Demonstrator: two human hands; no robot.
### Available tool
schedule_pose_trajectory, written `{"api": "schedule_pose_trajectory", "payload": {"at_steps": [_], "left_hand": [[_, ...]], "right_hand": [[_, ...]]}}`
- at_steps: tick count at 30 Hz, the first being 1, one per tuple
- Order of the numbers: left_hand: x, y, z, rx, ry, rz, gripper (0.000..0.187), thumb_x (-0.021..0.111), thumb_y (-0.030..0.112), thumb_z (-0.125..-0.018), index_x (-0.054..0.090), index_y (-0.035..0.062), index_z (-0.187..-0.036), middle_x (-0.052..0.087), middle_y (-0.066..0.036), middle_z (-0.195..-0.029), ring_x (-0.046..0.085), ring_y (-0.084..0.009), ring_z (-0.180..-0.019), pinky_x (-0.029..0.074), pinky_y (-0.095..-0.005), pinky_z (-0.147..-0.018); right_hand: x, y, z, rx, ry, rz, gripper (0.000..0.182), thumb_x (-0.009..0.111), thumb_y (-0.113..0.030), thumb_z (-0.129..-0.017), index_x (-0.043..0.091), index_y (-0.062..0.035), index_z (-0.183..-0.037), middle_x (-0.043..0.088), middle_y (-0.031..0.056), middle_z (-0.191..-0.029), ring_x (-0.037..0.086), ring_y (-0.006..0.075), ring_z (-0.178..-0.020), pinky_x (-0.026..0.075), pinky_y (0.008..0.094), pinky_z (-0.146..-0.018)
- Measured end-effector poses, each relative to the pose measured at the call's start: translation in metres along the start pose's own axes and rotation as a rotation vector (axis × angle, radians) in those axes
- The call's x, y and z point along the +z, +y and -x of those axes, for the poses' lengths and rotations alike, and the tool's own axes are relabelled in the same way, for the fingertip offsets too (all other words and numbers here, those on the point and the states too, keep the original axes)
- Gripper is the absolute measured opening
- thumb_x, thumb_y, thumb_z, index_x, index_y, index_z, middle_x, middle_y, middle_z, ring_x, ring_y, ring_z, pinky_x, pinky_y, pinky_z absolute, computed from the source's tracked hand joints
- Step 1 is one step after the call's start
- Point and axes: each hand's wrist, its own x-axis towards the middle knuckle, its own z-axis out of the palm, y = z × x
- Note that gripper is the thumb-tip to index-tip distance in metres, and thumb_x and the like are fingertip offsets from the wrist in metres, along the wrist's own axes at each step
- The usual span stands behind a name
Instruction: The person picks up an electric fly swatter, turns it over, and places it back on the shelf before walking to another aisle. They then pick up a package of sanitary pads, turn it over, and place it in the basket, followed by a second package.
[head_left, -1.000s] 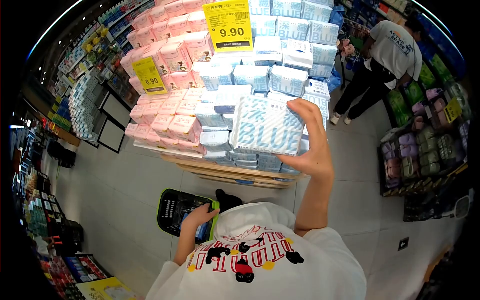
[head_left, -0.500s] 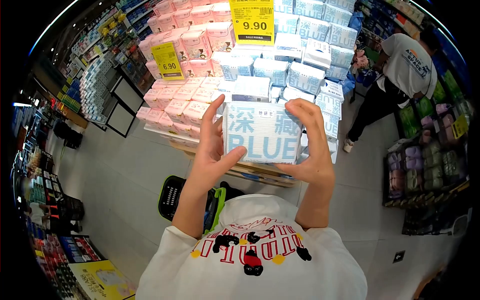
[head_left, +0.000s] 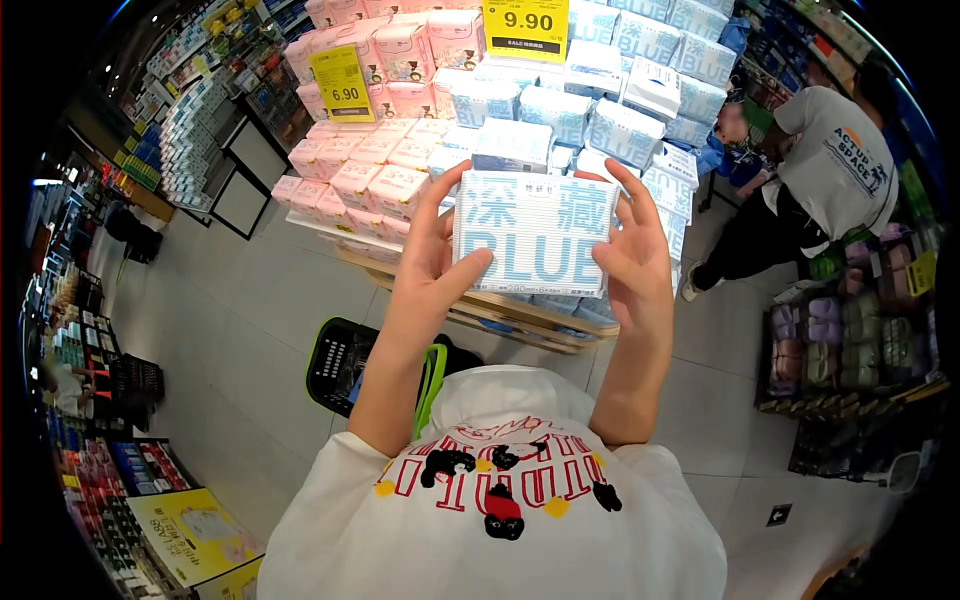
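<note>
A white package with light blue "BLUE" lettering (head_left: 535, 232) is held upright in front of my chest, its printed face toward me. My left hand (head_left: 437, 245) grips its left edge, the thumb on the front. At the right edge my right hand (head_left: 632, 250) grips it too, thumb on the front and forefinger at the top corner. Behind it rise stacked blue-and-white packages (head_left: 625, 130), and to their left are stacked pink packages (head_left: 370, 185).
A black and green basket (head_left: 335, 365) is on the floor below my left forearm. A person in a white shirt (head_left: 835, 160) bends at the right, beside a rack of soft packs (head_left: 860, 330). Yellow price signs (head_left: 343, 85) stand over the stacks.
The package has turned to face me more squarely and sits slightly higher in view. My right thumb has moved onto its front. The display and the person at the right appear shifted rightward.
</note>
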Motion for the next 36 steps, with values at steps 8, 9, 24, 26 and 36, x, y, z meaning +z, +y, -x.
{"api": "schedule_pose_trajectory", "payload": {"at_steps": [8, 9, 24, 26, 36], "left_hand": [[-0.012, -0.006, 0.006, 0.039, -0.071, 0.013, 0.068, 0.049, 0.007, -0.084, 0.021, 0.0048, -0.146, 0.048, -0.018, -0.128, 0.046, -0.0205, -0.119, 0.032, -0.0329, -0.102], [-0.014, -0.007, 0.006, 0.036, -0.069, 0.022, 0.068, 0.048, 0.01, -0.083, 0.02, 0.0048, -0.146, 0.047, -0.018, -0.128, 0.045, -0.0212, -0.119, 0.031, -0.0334, -0.103], [-0.014, -0.004, 0.006, 0.018, -0.034, -0.002, 0.069, 0.047, 0.009, -0.081, 0.02, 0.0041, -0.145, 0.05, -0.018, -0.123, 0.048, -0.0195, -0.115, 0.034, -0.0323, -0.1], [-0.015, -0.005, 0.006, 0.011, -0.033, 0.002, 0.069, 0.047, 0.009, -0.081, 0.02, 0.004, -0.145, 0.051, -0.018, -0.123, 0.048, -0.0194, -0.115, 0.034, -0.0323, -0.1], [-0.021, -0.014, 0.007, 0.02, -0.061, 0.055, 0.074, 0.047, 0.008, -0.077, 0.019, 0.0024, -0.145, 0.031, -0.018, -0.142, 0.034, -0.0238, -0.13, 0.028, -0.0355, -0.107]], "right_hand": [[-0.003, 0.007, 0.003, 0.127, 0.024, 0.012, 0.057, 0.068, -0.001, -0.073, 0.047, 0.0038, -0.126, 0.052, 0.0152, -0.118, 0.056, 0.0216, -0.105, 0.046, 0.0314, -0.088], [-0.002, 0.007, 0.003, 0.128, 0.025, 0.01, 0.057, 0.068, -0.001, -0.073, 0.047, 0.0038, -0.126, 0.052, 0.0152, -0.118, 0.056, 0.0216, -0.105, 0.046, 0.0314, -0.088], [0.002, 0.013, 0.001, 0.15, 0.03, -0.002, 0.055, 0.066, 0.003, -0.074, 0.047, 0.0041, -0.125, 0.052, 0.015, -0.117, 0.057, 0.0212, -0.104, 0.048, 0.0307, -0.087], [0.003, 0.014, 0.002, 0.147, 0.037, 0.006, 0.055, 0.066, 0.002, -0.074, 0.046, 0.0043, -0.125, 0.052, 0.015, -0.117, 0.057, 0.0209, -0.103, 0.048, 0.0304, -0.087], [0.0, 0.019, 0.003, 0.165, 0.079, -0.047, 0.055, 0.064, 0.0, -0.078, 0.042, 0.0093, -0.127, 0.051, 0.0183, -0.121, 0.059, 0.0226, -0.104, 0.049, 0.0308, -0.087]]}}
